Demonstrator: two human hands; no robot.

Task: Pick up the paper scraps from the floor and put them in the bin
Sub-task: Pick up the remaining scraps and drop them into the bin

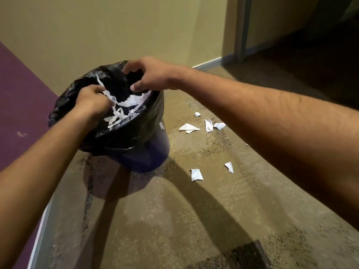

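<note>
Both hands hang over the round dark-blue bin [143, 158] lined with a black plastic bag [134, 131]. The left hand [91, 100] grips a bunch of torn white paper scraps [108, 94] above the opening; more scraps [134, 101] lie inside. The right hand [153, 74] hovers with fingers loosely spread, holding nothing. Several white scraps [188, 128] lie on the speckled tan floor [174, 220], right of the bin.

Floor [194, 220]: speckled tan-brown carpet, hard shadows cast across it. Back wall [116, 32]: plain yellow-beige, with a pale baseboard [208, 63] at its foot. Left wall [21, 90]: purple. Upper right: grey door frame [241, 28] opening onto a dark, unlit area [310, 61].
</note>
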